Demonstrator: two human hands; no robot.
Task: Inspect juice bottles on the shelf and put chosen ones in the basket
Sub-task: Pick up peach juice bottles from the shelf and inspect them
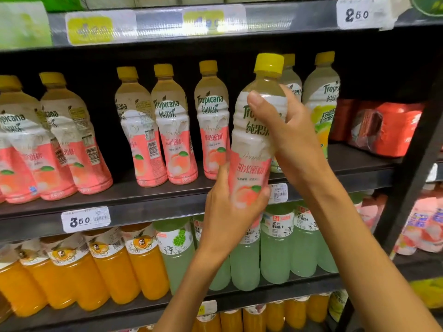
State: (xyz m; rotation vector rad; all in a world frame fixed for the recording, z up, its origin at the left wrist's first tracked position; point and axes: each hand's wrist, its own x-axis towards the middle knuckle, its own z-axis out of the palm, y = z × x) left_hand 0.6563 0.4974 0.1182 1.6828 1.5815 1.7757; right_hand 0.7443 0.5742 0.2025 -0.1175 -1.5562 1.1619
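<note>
Both hands (left hand (pixel 230 212) low, right hand (pixel 285 133) high) grip an upright peach bottle (pixel 254 140), cap up.

Price tags and red packs around the drinks

A white price tag (pixel 85 219) reading 350 sits on the shelf edge; red wrapped packs (pixel 383 127) lie at the far right.

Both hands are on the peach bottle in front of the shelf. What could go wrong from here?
The peach bottle is held right beside the standing peach bottles; swinging it could topple one. The right hand covers part of the label, so inspection may miss something. The left hand grips only the base; it might slip.
</note>
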